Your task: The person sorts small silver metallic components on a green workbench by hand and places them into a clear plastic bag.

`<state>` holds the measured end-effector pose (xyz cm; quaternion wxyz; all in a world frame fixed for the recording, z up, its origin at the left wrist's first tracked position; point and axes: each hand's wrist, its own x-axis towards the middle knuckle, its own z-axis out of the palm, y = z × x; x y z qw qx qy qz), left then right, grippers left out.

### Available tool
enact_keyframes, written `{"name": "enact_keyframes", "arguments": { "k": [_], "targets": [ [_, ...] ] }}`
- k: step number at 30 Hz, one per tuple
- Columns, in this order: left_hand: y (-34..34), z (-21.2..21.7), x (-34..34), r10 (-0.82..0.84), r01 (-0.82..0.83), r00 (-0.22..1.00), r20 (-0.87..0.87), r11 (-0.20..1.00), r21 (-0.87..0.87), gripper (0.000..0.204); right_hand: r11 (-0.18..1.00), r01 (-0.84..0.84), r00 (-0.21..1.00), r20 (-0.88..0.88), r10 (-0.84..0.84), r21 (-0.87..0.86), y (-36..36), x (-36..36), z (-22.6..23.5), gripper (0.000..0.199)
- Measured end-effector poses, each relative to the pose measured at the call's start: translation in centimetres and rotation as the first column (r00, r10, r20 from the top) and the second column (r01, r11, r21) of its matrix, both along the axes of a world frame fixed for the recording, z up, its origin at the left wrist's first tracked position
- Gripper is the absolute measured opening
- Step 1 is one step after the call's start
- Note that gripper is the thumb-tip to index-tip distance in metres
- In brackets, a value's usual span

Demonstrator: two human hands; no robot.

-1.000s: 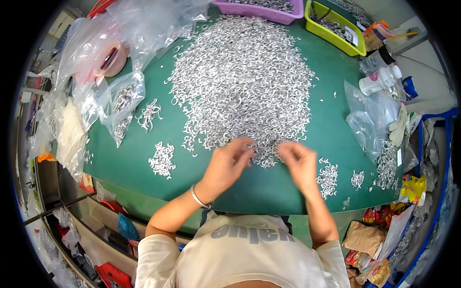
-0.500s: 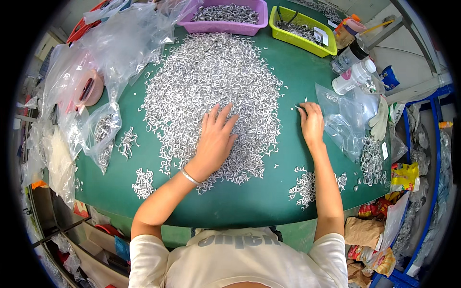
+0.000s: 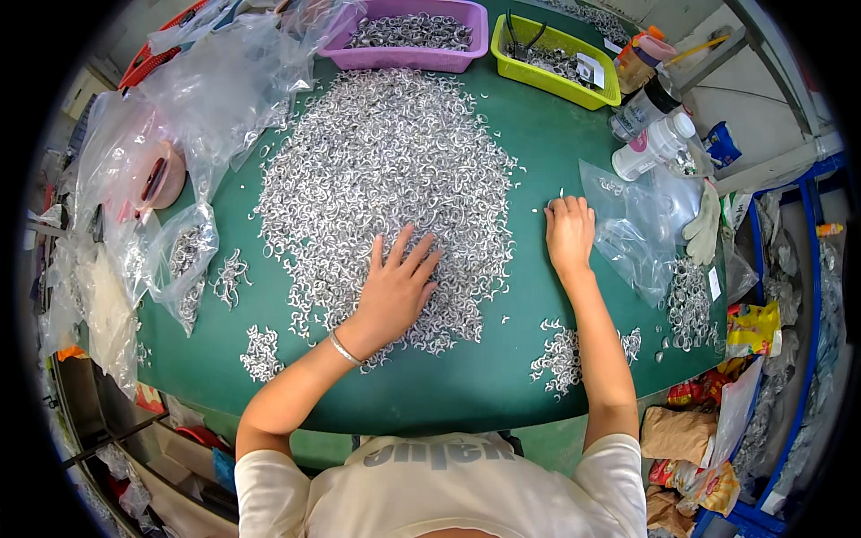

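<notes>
A broad heap of small, silver, crescent-shaped metal pieces (image 3: 386,170) covers the middle of the green table (image 3: 430,386). My left hand (image 3: 395,287) lies palm down on the near part of this heap, its fingers spread, a silver bangle on the wrist. Off to the right of the heap, my right hand (image 3: 570,235) is on the table with fingers bent together. A few tiny silver bits lie by its fingertips; whatever they pinch is hidden. Close to my right forearm sits a small pile of the same pieces (image 3: 558,359). Another small pile (image 3: 261,353) is left of my left forearm.
Beyond the heap stand a purple tray (image 3: 475,40) and a yellow-green tray (image 3: 556,82) holding metal parts and pliers. Clear plastic bags (image 3: 215,99) fill the left side. At right are bottles (image 3: 653,146), a plastic bag (image 3: 628,220), a glove (image 3: 704,224) and larger rings (image 3: 691,305).
My left hand has slid nearer to me over the heap. My right hand's fingers have curled further down in nearly the same spot. The view has shifted slightly.
</notes>
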<state>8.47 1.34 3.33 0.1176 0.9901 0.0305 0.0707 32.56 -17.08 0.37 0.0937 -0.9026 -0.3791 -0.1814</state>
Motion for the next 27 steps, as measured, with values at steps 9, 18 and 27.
{"name": "enact_keyframes", "arguments": {
  "k": [9, 18, 27],
  "targets": [
    [0.5, 0.9, -0.7, -0.02, 0.02, 1.0, -0.001, 1.0, 0.008, 0.042, 0.997, 0.014, 1.0, -0.025, -0.012, 0.082, 1.4, -0.6, 2.1, 0.021],
    [1.6, 0.7, -3.3, 0.025, -0.024, 1.0, -0.006, 0.998, 0.05, 0.043, 0.914, -0.398, 0.805, -0.447, 0.389, 0.078, 3.0, -15.3, 2.9, 0.059],
    [-1.2, 1.2, -8.0, 0.046, -0.048, 0.999, -0.019, 0.988, -0.145, 0.051, 0.874, -0.436, 0.676, -0.562, 0.477, 0.216, 1.4, -23.7, 3.3, 0.058]
  ]
}}
